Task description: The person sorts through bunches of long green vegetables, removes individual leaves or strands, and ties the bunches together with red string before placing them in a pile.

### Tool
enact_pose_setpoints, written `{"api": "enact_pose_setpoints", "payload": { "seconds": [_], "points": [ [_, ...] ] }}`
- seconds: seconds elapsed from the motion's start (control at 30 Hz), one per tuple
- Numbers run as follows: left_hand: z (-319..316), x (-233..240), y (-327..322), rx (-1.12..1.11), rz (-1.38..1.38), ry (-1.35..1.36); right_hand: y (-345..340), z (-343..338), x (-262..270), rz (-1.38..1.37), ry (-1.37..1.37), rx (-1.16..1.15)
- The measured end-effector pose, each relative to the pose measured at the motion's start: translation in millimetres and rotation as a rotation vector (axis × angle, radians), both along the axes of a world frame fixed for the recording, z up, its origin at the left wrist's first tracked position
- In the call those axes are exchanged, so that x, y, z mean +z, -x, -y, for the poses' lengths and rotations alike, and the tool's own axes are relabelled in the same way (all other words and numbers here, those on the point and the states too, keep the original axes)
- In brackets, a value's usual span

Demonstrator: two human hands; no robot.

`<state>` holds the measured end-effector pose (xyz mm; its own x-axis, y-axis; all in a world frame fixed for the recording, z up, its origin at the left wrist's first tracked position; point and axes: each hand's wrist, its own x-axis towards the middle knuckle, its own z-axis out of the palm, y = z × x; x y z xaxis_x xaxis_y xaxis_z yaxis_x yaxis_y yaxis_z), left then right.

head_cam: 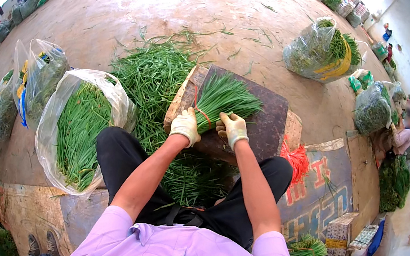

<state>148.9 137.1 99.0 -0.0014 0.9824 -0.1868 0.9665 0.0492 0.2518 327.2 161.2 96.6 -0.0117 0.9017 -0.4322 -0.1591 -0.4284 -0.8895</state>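
Note:
A bundle of long green leafy stalks (230,96), like garlic chives, lies fanned out on a dark low tabletop (265,125). Around its lower part runs a red tie (202,112), with one loose end trailing up to the left. My left hand (185,125), in a pale work glove, grips the bundle's base beside the tie. Also gloved, my right hand (233,129) touches the bundle's right side, fingers curled and thumb and forefinger pinching at a leaf. Part of the base is hidden by my left hand.
Loose stalks (153,75) are heaped left of the table. An opened plastic bag of stalks (81,132) stands by my left knee. Red ties (296,162) hang at the table's right. Beyond is a filled bag (317,51); a person (404,137) sits far right.

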Motion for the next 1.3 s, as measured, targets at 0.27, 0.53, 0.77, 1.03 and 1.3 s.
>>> {"api": "enact_pose_setpoints", "payload": {
  "seconds": [0.27, 0.53, 0.77, 1.03, 1.3],
  "points": [
    [-30, 26, 16, -0.013, 0.290, 0.190, 4, 3, -8, 0.112, -0.211, -0.006],
    [-29, -14, 11, 0.037, 0.344, 0.105, 0, -5, -11, 0.098, -0.136, 0.017],
    [-30, -21, 6, 0.030, 0.318, 0.055, -47, -16, 19, -0.043, -0.207, 0.098],
    [-31, -24, 5, -0.007, 0.436, 0.023, -25, 14, -17, 0.786, -0.520, 0.273],
    [-28, -23, 11, 0.005, 0.435, 0.046, 2, 12, -13, 0.373, -0.110, 0.132]
  ]
}}
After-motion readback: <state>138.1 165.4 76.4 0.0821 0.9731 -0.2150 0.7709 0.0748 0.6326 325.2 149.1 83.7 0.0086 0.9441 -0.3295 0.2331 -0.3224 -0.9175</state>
